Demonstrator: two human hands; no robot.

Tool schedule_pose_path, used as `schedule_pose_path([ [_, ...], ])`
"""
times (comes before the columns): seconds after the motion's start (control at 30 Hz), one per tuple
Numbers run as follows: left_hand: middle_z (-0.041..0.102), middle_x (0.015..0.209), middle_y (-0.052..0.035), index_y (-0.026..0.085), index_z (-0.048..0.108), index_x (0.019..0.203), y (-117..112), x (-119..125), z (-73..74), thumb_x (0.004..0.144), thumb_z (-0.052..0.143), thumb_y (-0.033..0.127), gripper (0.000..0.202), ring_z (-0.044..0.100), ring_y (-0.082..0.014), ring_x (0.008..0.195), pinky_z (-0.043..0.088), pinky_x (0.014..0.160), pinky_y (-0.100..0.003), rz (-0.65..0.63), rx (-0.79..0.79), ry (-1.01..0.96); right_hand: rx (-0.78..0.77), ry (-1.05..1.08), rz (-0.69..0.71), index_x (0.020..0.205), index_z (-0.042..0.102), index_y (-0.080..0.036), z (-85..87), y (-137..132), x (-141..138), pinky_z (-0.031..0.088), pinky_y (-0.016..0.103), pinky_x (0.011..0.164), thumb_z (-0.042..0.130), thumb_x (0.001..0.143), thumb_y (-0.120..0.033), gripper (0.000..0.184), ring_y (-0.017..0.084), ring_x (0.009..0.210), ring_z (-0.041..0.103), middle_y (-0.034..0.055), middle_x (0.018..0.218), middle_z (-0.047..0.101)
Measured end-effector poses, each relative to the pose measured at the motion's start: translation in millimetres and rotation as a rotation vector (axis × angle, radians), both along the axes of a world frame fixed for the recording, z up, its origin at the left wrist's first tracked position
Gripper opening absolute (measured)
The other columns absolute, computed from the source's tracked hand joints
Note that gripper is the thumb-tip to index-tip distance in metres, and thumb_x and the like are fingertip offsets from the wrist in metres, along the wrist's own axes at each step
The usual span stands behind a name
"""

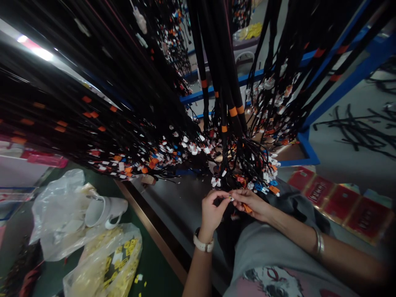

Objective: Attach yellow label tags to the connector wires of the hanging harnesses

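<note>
My left hand [215, 208], with a white watch at the wrist, pinches a tiny yellow piece [230, 198] against a small white connector. From the right, my right hand [250, 203] closes its fingers on that connector, and an orange connector [246, 208] shows under those fingers. The fingertips of both hands meet here, so the connector is mostly covered. Just above them hangs a black wire harness [235, 156] with orange tape bands and many white, blue and orange connectors at its branch ends.
More black harnesses [123, 95] hang at left and right. A blue frame [312, 144] stands behind. On the green table [161, 264] lie a clear bag of yellow pieces [123, 260], a white mug [107, 210] and another plastic bag [58, 214]. Red packaging [340, 202] lies on the floor.
</note>
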State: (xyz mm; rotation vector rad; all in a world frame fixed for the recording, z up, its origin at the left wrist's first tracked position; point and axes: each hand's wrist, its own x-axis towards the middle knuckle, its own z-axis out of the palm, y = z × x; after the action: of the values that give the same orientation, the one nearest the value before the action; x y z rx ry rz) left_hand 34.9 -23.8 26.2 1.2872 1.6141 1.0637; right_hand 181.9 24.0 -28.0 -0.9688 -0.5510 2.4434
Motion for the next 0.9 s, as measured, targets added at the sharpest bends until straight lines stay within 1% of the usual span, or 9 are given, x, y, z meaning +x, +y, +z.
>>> schedule_pose_path([
  [0.23,0.067,0.077,-0.0031,0.019,0.067,0.081,0.4,-2.3,3.6,0.076,0.06,0.019,0.009,0.06,-0.0155,0.076,0.046,0.073,-0.028,-0.044,0.011,0.1,0.07,-0.029,0.024,0.077,0.067,-0.012,-3.1,-1.7,1.2,0.032,0.011,0.035,0.072,0.069,-0.038,0.027,0.001,0.038,0.045,-0.0024,0.054,0.057],
  [0.4,0.067,0.077,-0.0023,0.02,0.067,0.08,0.4,-4.7,6.6,0.075,0.061,0.016,0.009,0.06,-0.0159,0.078,0.045,0.077,-0.029,-0.073,-0.01,0.135,0.11,-0.049,0.036,0.078,0.067,-0.013,-4.5,-2.5,0.4,0.03,0.012,0.036,0.071,0.07,-0.038,0.027,0.001,0.039,0.042,-0.003,0.053,0.055],
  [0.53,0.066,0.076,-0.0025,0.02,0.067,0.082,-0.6,-6.8,3.2,0.072,0.063,0.016,0.011,0.059,-0.0165,0.077,0.045,0.077,-0.03,-0.063,-0.049,0.113,0.15,-0.079,0.049,0.08,0.068,-0.013,-4.0,-2.5,0.7,0.029,0.013,0.036,0.072,0.069,-0.038,0.027,0.001,0.04,0.041,-0.0029,0.054,0.054],
  [0.63,0.065,0.078,-0.0026,0.019,0.066,0.084,-1.6,-7.8,-3.6,0.067,0.068,0.018,0.016,0.058,-0.0158,0.076,0.045,0.075,-0.028,-0.019,-0.115,0.018,0.161,-0.095,0.055,0.083,0.068,-0.013,-3.7,-2.4,1.1,0.028,0.013,0.036,0.073,0.067,-0.036,0.029,0.001,0.041,0.04,-0.0029,0.055,0.055],
  [0.7,0.065,0.08,-0.0034,0.017,0.065,0.084,-2.0,-7.1,-7.3,0.066,0.07,0.02,0.019,0.058,-0.0151,0.075,0.045,0.073,-0.027,-0.01,-0.185,-0.114,0.162,-0.088,0.051,0.085,0.069,-0.013,-3.8,-2.6,1.1,0.029,0.013,0.037,0.074,0.067,-0.036,0.03,0.002,0.042,0.041,-0.0024,0.056,0.056],
  [0.8,0.064,0.083,-0.0041,0.016,0.062,0.086,-1.9,-3.6,-9.2,0.068,0.069,0.024,0.021,0.057,-0.0133,0.075,0.045,0.071,-0.025,-0.012,-0.274,-0.337,0.141,-0.061,0.021,0.086,0.068,-0.014,-3.7,-3.0,1.0,0.03,0.014,0.039,0.074,0.067,-0.036,0.03,0.002,0.044,0.041,-0.002,0.06,0.057],
  [0.9,0.064,0.084,-0.0035,0.016,0.059,0.092,-1.7,0.7,-8.5,0.07,0.068,0.026,0.026,0.057,-0.0122,0.075,0.045,0.071,-0.024,0.02,-0.307,-0.445,0.133,-0.043,0.0,0.087,0.066,-0.015,-1.5,-3.0,0.9,0.027,0.014,0.038,0.072,0.069,-0.036,0.028,0.002,0.044,0.041,-0.0024,0.06,0.056],
])
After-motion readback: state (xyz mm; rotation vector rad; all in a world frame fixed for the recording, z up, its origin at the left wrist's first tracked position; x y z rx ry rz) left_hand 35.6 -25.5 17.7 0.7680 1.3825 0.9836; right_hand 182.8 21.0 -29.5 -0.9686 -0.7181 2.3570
